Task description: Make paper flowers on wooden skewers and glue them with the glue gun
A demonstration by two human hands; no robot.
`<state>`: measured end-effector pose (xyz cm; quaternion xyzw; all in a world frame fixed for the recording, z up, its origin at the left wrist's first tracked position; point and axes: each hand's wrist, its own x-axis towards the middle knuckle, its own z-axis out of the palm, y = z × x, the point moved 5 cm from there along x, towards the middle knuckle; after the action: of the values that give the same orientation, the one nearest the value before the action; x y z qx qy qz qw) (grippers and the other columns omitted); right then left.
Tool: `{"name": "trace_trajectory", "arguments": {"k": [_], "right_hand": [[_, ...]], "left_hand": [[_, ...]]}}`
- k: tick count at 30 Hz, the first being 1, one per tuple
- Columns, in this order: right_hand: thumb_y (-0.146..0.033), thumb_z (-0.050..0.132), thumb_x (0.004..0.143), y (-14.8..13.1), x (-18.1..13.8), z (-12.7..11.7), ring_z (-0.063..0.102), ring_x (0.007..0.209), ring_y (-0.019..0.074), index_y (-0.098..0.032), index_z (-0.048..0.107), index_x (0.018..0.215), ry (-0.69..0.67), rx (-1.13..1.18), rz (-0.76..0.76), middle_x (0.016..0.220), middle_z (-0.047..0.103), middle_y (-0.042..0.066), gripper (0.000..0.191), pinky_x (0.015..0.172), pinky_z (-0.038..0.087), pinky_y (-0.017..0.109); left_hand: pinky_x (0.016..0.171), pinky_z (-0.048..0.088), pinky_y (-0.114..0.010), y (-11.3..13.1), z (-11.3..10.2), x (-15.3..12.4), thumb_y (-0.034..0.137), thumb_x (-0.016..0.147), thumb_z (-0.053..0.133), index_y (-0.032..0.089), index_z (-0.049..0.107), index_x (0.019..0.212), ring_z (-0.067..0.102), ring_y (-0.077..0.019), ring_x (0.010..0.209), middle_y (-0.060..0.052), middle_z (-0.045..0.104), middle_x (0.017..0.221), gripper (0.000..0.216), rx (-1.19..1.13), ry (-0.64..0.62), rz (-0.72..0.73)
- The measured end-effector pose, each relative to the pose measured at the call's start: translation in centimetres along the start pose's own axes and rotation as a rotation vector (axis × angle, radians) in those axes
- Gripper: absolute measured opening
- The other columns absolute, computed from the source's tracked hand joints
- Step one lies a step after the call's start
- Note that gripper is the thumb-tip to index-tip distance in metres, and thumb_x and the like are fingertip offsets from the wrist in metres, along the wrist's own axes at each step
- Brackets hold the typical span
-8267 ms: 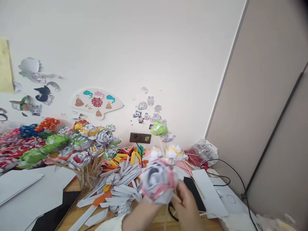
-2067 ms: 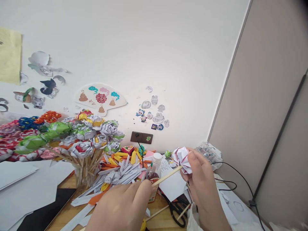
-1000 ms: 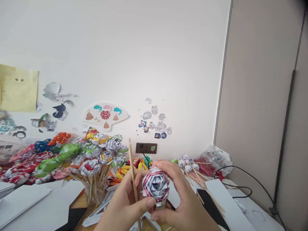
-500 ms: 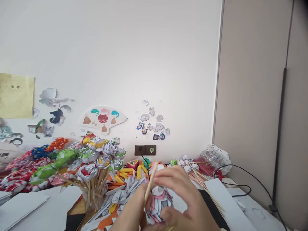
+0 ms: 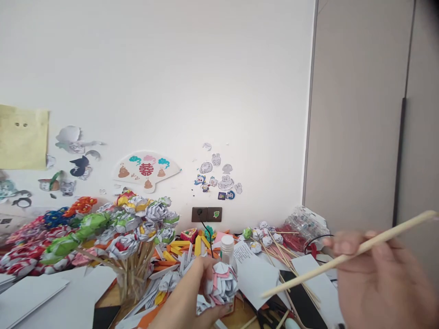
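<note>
My left hand (image 5: 190,294) is closed around a paper flower (image 5: 222,284) folded from white and pink strips, at the lower middle. In my right hand (image 5: 380,274), at the lower right, a pale wooden stick (image 5: 343,258) is pinched between thumb and fingers. The stick slants up to the right, its lower end apart from the flower. Just behind the flower stands a white-capped bottle (image 5: 227,249), partly hidden by it. White sheets of paper (image 5: 257,276) lie to the right of the bottle.
At left, a clear container (image 5: 128,285) holds several paper flowers on sticks. Folded strips (image 5: 171,251) are heaped behind my left hand. A dark flat object (image 5: 303,301), loose sticks (image 5: 284,249) and a plastic bag (image 5: 305,224) occupy the right. A socket (image 5: 206,214) sits on the wall.
My right hand has moved from the flower to the right, carrying the stick. The left hand keeps the flower, and the white-capped bottle behind has come into view.
</note>
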<state>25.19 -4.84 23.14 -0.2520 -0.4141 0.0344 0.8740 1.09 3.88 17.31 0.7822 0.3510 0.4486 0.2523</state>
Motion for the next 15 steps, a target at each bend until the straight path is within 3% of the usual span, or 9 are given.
{"name": "trace_trajectory", "arguments": {"k": [3,5,7,10,12,15], "right_hand": [[-0.037,0.060,0.078,3.3,2.4,-1.9,0.053,0.068,0.0155,-0.024,0.056,0.087,0.100,-0.152,-0.012,0.071,0.056,-0.002,0.017,0.069,0.043,0.030],[-0.040,0.059,0.077,7.6,3.1,-1.3,0.055,0.070,0.0175,-0.021,0.057,0.091,-0.076,-0.384,0.024,0.075,0.059,0.001,0.023,0.068,0.042,0.032],[-0.042,0.055,0.077,12.5,2.9,-0.4,0.056,0.071,0.0207,-0.019,0.060,0.086,-0.288,-0.543,0.045,0.075,0.061,0.003,0.025,0.067,0.042,0.034],[-0.042,0.058,0.072,17.5,2.0,0.2,0.055,0.073,0.0243,-0.019,0.064,0.074,-0.368,-0.585,0.040,0.071,0.063,0.005,0.023,0.071,0.040,0.039],[-0.039,0.061,0.069,18.6,1.3,1.0,0.054,0.080,0.0256,-0.020,0.065,0.073,-0.415,-0.584,0.026,0.076,0.064,0.006,0.020,0.078,0.038,0.042],[-0.036,0.059,0.074,16.8,-0.3,3.1,0.054,0.084,0.0239,-0.020,0.064,0.073,-0.501,-0.547,0.017,0.081,0.063,0.006,0.017,0.081,0.039,0.039]], "left_hand": [[0.079,0.050,-0.028,0.0,-0.4,0.1,0.010,0.066,0.062,0.026,0.048,0.102,0.061,-0.0195,0.093,-0.004,0.063,0.102,0.041,-0.226,-0.006,-0.007],[0.090,0.045,-0.031,0.1,-0.4,0.0,0.015,0.070,0.063,0.028,0.047,0.113,0.053,-0.0212,0.112,-0.006,0.055,0.122,0.048,-0.343,-0.010,-0.005],[0.096,0.042,-0.033,0.2,-0.2,-0.2,0.025,0.075,0.063,0.030,0.047,0.117,0.049,-0.0223,0.118,-0.006,0.050,0.130,0.045,-0.433,-0.018,-0.002],[0.095,0.042,-0.035,0.5,0.2,-0.3,0.041,0.078,0.060,0.030,0.043,0.124,0.049,-0.0237,0.118,-0.008,0.048,0.133,0.050,-0.561,-0.010,0.002],[0.094,0.042,-0.032,0.6,0.4,-0.1,0.045,0.079,0.059,0.032,0.039,0.128,0.049,-0.0227,0.118,-0.007,0.046,0.136,0.054,-0.624,0.011,-0.002],[0.094,0.041,-0.027,-0.1,0.1,0.2,0.043,0.079,0.060,0.033,0.045,0.124,0.051,-0.0200,0.115,-0.004,0.051,0.132,0.048,-0.664,0.057,-0.023]]}}
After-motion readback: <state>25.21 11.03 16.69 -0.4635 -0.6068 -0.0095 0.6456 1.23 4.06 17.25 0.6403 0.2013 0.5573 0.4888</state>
